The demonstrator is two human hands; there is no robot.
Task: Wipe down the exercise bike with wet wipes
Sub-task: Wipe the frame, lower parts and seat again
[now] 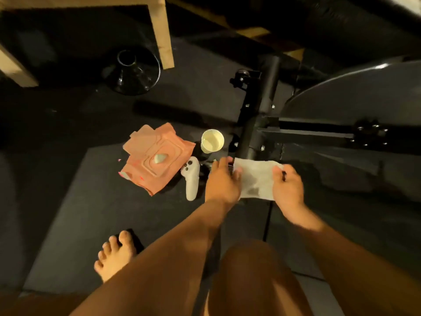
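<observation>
A white wet wipe (256,179) is stretched flat between my two hands, with a damp dark patch near its lower middle. My left hand (222,180) pinches its left edge and my right hand (288,188) pinches its right edge. The wipe hangs just in front of the black exercise bike's floor stabiliser bar (262,103), whose near end sits right above the wipe. The bike's frame beam (307,133) and dark flywheel cover (355,87) run off to the right. A pink wet wipes pack (157,157) lies on the floor mat to the left, a wipe tip poking from its flap.
A pale paper cup (212,140) stands beside the stabiliser bar. A white controller (191,176) lies between pack and left hand. A glass flask (134,71) sits by a wooden table leg (163,33). My bare foot (116,254) and knee (250,270) are on the black mat (79,213).
</observation>
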